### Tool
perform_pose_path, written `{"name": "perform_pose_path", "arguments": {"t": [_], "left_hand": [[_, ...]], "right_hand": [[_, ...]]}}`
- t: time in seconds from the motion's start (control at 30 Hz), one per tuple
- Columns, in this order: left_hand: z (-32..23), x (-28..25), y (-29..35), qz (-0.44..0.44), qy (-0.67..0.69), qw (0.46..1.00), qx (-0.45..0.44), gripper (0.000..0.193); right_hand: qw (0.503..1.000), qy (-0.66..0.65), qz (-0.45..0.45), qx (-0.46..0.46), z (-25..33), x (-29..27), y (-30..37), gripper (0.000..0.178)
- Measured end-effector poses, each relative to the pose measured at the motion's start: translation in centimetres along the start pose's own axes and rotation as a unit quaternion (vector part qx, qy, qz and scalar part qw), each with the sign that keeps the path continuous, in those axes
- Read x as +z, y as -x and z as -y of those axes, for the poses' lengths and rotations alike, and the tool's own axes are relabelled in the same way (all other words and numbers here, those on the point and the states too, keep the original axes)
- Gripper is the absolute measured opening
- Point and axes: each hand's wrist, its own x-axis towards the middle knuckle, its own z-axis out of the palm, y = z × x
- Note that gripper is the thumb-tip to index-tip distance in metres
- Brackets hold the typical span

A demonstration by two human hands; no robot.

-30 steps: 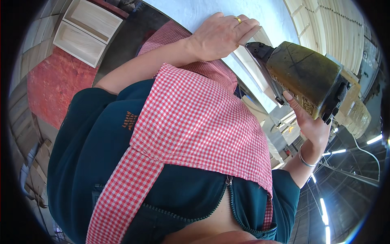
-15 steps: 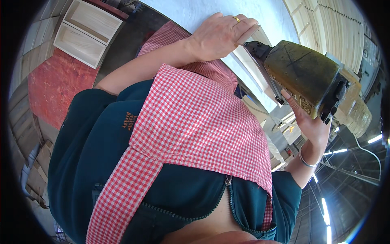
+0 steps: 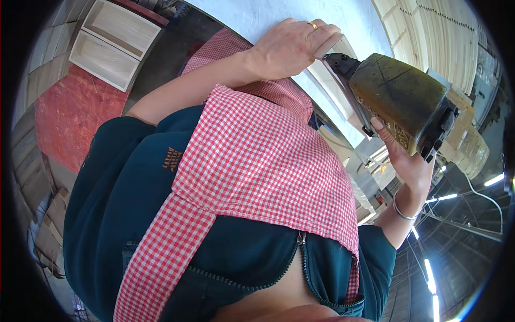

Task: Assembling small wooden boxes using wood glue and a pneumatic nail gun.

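My right hand point(image 3: 406, 161) is wrapped round the grip of a pneumatic nail gun point(image 3: 399, 96) with a worn yellow-brown body and black ends. Its thumb shows along the near side, while the other fingers are hidden behind the tool. The gun's black nose meets a pale wooden frame point(image 3: 351, 110) near its corner. Close beside that nose, my left hand point(image 3: 289, 48) has its fingers closed over the edge of the frame. Much of the frame is hidden behind the gun and my left hand. The frame rests at the edge of a pale worktable point(image 3: 322, 13).
Two open wooden trays point(image 3: 107, 56) sit on a red board point(image 3: 75, 115) at the far left. Stacked pale wooden parts point(image 3: 445, 37) stand at the far right. A clear plastic-wrapped bundle point(image 3: 472, 150) and a thin white hose point(image 3: 485, 198) are beyond the gun.
Almost nothing differs. The nail gun and my right hand have shifted very slightly, and my left hand keeps its place on the frame.
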Motion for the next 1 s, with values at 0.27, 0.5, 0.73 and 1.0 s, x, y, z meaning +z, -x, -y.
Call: {"name": "perform_pose_path", "arguments": {"t": [0.27, 0.5, 0.73, 1.0], "left_hand": [[-0.3, -0.2, -0.1, -0.012, -0.012, 1.000, -0.001, 0.042], [-0.6, -1.2, -0.3, -0.024, -0.022, 0.999, 0.010, 0.038], [-0.6, -1.9, -1.2, 0.021, 0.019, 1.000, 0.006, 0.051], [2.0, -6.6, -4.8, 0.272, -0.057, 0.959, -0.057, 0.039]], "right_hand": [[0.999, 0.012, 0.025, -0.037, 0.5, -0.4, -0.2, 0.071], [1.000, 0.009, 0.027, -0.008, 0.9, -0.2, -0.4, 0.073], [0.970, -0.042, -0.171, 0.167, 0.7, -0.1, 1.3, 0.050], [0.866, -0.072, -0.201, 0.452, -12.2, 2.1, 12.4, 0.046]]}}
